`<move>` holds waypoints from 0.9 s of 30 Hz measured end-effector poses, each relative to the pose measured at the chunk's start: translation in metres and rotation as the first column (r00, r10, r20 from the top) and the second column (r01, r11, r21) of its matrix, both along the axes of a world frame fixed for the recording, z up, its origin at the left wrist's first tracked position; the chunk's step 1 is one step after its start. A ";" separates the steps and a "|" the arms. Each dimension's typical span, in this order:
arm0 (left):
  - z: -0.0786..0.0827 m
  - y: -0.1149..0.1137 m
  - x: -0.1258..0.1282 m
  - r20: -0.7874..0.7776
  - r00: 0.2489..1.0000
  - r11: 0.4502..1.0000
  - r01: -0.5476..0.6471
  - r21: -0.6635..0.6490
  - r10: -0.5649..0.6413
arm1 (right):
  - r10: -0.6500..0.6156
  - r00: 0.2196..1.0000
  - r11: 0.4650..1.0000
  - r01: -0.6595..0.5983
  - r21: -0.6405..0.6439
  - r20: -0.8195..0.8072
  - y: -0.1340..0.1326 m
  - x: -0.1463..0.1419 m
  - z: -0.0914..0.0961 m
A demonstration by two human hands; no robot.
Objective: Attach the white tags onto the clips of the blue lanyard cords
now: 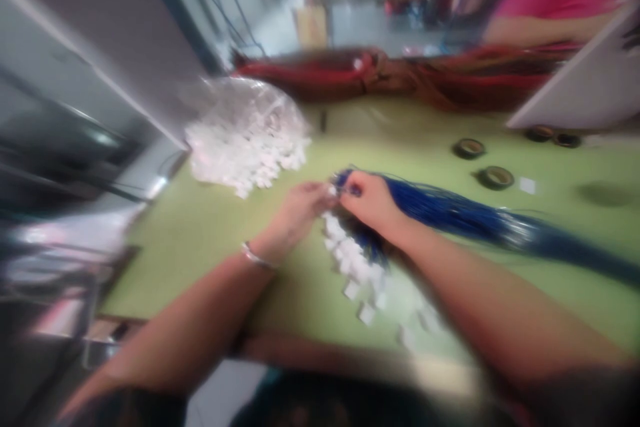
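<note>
Hands: 2, meeting over the green table [200, 227]. Right hand [370, 203] closed on the end of 1 blue wire bundle [450, 210] lying on the table. Left hand [300, 207] at the same tips, grip too blurred to tell. 1 bag of white pieces [245, 140] far left; 2 tape rolls [495, 177] right.

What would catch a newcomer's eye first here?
The left hand and right hand meet mid-table at the end of a blue wire bundle that trails off right. Behind them to the left lies a heap of white pieces, bright on the green table.
</note>
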State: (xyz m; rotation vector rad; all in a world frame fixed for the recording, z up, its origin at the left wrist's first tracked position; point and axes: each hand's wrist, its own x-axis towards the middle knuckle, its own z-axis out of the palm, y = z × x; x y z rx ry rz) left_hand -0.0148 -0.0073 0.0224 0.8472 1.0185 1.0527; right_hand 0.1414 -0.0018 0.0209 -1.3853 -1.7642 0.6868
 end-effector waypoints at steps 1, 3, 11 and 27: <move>0.001 0.000 -0.001 -0.040 0.999 1.000 0.007 0.019 -0.007 | 0.004 1.000 1.000 -0.004 -0.002 0.007 0.000 0.001 0.000; 0.000 0.000 -0.001 -0.139 0.990 0.998 0.026 0.060 -0.017 | 0.040 0.999 0.999 -0.040 0.009 0.010 0.001 0.002 -0.001; -0.006 0.004 -0.001 -0.229 0.973 0.993 0.062 0.096 -0.039 | 0.101 0.995 0.995 -0.101 -0.005 0.001 0.005 0.011 0.001; 0.003 -0.015 0.002 -0.604 0.731 0.832 0.520 0.194 -0.316 | 0.023 0.952 0.988 -0.069 -0.140 -0.305 0.005 0.014 0.003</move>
